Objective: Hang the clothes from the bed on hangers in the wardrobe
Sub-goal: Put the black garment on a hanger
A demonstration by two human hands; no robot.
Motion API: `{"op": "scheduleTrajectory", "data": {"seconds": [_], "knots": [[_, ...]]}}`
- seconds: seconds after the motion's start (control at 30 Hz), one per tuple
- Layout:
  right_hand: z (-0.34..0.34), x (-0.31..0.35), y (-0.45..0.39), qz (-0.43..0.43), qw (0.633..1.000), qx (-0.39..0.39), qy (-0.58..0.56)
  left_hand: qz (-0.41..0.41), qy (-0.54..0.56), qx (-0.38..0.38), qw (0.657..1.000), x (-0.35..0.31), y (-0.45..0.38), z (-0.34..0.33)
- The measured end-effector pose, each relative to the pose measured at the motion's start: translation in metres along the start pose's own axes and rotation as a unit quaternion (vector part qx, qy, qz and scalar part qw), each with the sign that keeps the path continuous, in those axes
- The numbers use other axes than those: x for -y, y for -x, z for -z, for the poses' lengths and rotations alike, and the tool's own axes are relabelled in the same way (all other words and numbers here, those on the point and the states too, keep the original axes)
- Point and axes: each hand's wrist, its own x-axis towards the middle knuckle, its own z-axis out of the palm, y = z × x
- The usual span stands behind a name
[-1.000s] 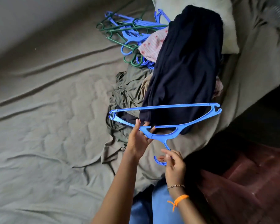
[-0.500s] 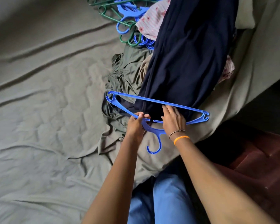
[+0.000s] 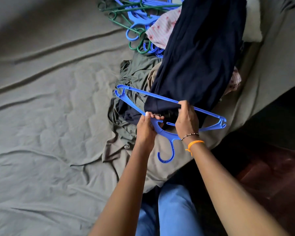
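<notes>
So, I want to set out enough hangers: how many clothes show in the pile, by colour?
Navy garment: 1
Olive garment: 1
Pink patterned garment: 1
Beige garment: 1
Total: 4 showing; more may lie hidden underneath.

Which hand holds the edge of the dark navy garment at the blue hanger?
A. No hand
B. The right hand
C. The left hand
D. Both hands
B: the right hand pinches the hem of the navy garment by the bar of the blue hanger, while the left hand grips only the hanger.
</notes>
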Motion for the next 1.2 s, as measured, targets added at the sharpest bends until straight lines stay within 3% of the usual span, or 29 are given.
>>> {"op": "scheduleTrajectory", "data": {"seconds": [0.07,0.13,0.23,0.3,0.43,0.67,0.8,0.97,1.2], "knots": [[0.031,0.012,-0.009,0.033,0.999,0.017,-0.027,-0.030,0.042,0.010,0.999,-0.008,0.009,-0.015],[0.065,0.026,-0.020,0.156,0.986,0.049,0.033,-0.053,0.061,0.016,0.997,-0.020,0.018,-0.030],[0.112,0.039,-0.031,0.304,0.924,0.168,0.162,-0.084,0.061,0.031,0.994,-0.044,0.029,-0.047],[0.139,0.048,-0.040,0.302,0.893,0.243,0.229,-0.090,0.060,0.039,0.993,-0.063,0.036,-0.055],[0.178,0.067,-0.058,0.242,0.854,0.293,0.356,-0.072,0.065,0.075,0.992,-0.099,0.052,-0.075],[0.256,0.122,-0.099,0.223,0.919,0.249,0.210,-0.091,0.127,0.108,0.982,-0.157,0.076,-0.127],[0.316,0.157,-0.111,0.191,0.945,0.259,0.055,-0.101,0.086,0.133,0.982,-0.181,0.097,-0.161],[0.387,0.186,-0.107,0.179,0.945,0.262,-0.085,-0.081,0.053,0.146,0.984,-0.195,0.114,-0.174],[0.441,0.205,-0.089,0.228,0.937,0.235,-0.123,-0.078,-0.018,0.123,0.989,-0.189,0.126,-0.159]]}}
